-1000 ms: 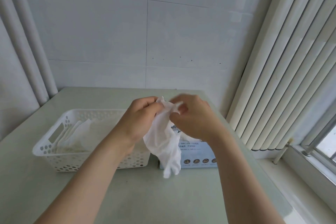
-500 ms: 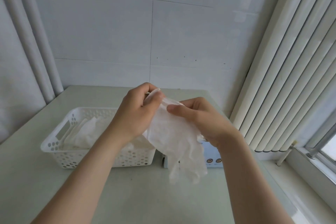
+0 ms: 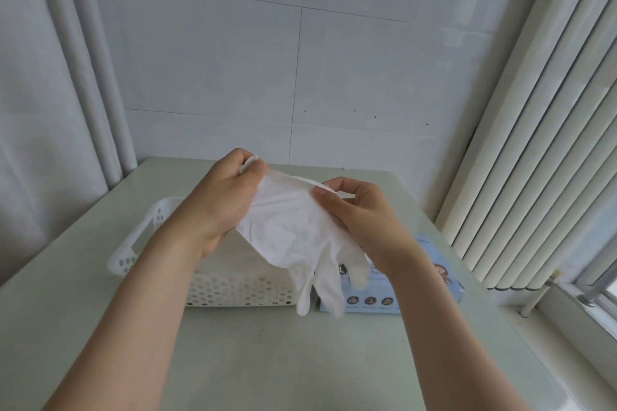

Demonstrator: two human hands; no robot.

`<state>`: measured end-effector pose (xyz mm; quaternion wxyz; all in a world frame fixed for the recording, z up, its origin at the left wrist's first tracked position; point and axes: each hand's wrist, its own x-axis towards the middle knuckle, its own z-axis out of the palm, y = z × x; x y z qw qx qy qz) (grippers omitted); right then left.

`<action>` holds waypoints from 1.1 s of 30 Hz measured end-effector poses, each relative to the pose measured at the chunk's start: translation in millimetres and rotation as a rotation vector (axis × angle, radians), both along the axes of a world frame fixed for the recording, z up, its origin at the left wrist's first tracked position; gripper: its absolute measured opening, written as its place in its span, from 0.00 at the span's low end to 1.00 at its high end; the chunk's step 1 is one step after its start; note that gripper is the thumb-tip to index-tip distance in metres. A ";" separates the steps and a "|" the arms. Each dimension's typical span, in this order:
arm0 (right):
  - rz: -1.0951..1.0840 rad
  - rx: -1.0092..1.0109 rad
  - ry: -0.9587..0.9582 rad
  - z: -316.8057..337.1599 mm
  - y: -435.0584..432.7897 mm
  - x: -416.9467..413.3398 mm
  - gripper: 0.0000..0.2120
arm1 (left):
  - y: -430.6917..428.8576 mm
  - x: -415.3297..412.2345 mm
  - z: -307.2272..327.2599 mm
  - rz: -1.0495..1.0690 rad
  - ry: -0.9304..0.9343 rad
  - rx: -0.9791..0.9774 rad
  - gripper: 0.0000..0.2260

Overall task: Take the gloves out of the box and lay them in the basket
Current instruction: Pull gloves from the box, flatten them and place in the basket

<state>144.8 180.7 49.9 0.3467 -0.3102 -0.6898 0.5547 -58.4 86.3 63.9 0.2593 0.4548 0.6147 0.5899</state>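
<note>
- The person's left hand (image 3: pixel 227 207) and right hand (image 3: pixel 360 220) are raised apart above the pale green surface (image 3: pixel 300 360), each pinching one side of the cuff of a thin white disposable glove (image 3: pixel 293 237).
- The glove is spread flat between the hands. Its fingers hang down in front of the spot where the white perforated plastic basket (image 3: pixel 233 292) and the pale blue cardboard glove box (image 3: pixel 447 284) stand side by side.
- The glove touches neither the box nor the basket, so it is clear of the box and held in the air.
- I judge the step in hand to be smoothing the glove out, between taking it from the box and laying it down.
- The left forearm hides most of the basket's inside, so I cannot tell what already lies there.
- The next move seems to call for carrying the glove to the person's left, over the basket rim, and lowering it fingers first so it settles flat.
- Both pinches should let go only once the glove rests inside, since such thin film may cling to the hands or fold over.
</note>
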 end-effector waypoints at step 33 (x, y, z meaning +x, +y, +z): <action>0.155 0.610 -0.870 7.5 -9.9 -66.1 0.17 | -14.7 -46.4 -31.1 -0.205 0.837 -0.809 0.28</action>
